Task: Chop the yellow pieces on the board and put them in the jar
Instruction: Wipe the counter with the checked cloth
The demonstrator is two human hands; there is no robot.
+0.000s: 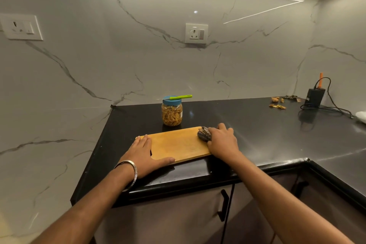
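Board (pixel 176 144) is bare of yellow pieces; they sit in the jar (pixel 172 113), lid on, knife (pixel 180 97) resting across the top. My left hand (pixel 145 152) lies flat, fingers straight, pinning the board's near corner. My right hand (pixel 222 140) grips a dark cloth (pixel 203 134) on the board's right end (wiping, I judge). Chopping looks finished; next, sweep the cloth across.

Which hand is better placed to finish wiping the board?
Right. The right hand holds the dark cloth on the board; the left hand lies flat, steadying its left end.
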